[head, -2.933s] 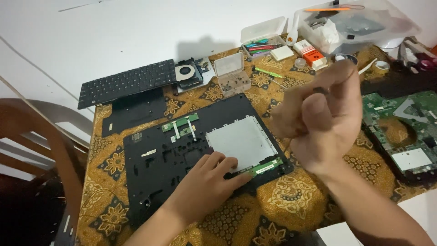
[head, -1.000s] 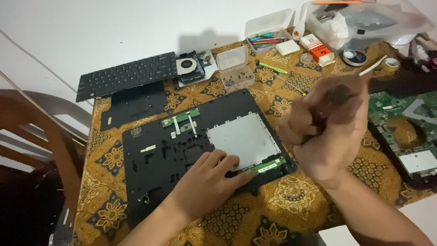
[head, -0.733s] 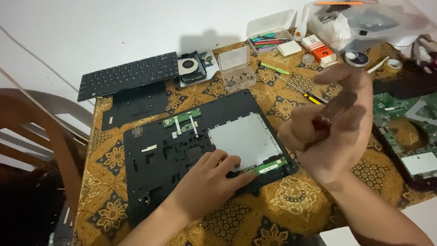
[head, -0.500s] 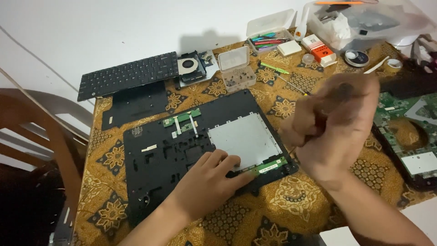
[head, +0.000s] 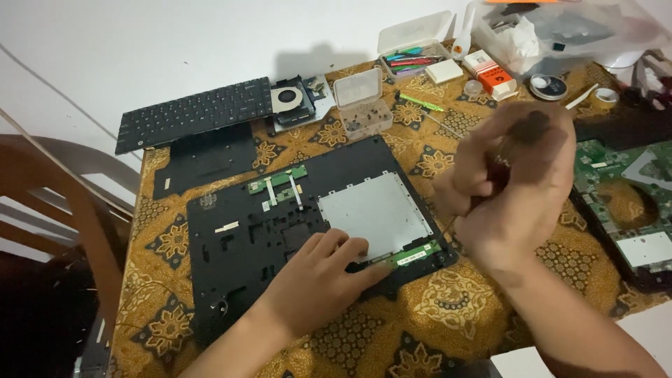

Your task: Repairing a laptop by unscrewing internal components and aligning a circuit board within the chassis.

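Laptop shell: a black laptop palmrest shell lies inner side up in the middle of the table, with a bare silver metal plate set into its right half.
Tablecloth: a brown and gold patterned tablecloth covers the table under everything.
Keyboard: a loose black keyboard lies at the far left, well apart from the shell.
Circuit board: a green circuit board sits at the right edge of the table.
Right hand: the right hand is raised above the shell's right side and blurred; its fingers are curled in around a dark-handled screwdriver whose thin shaft points down toward the shell's right edge.
Left hand: the left hand rests flat on the shell's near edge, fingers stretched out and slightly apart, the tips just beside a small green strip board.
Screw box: a small clear plastic box with dark bits inside stands open beyond the shell.
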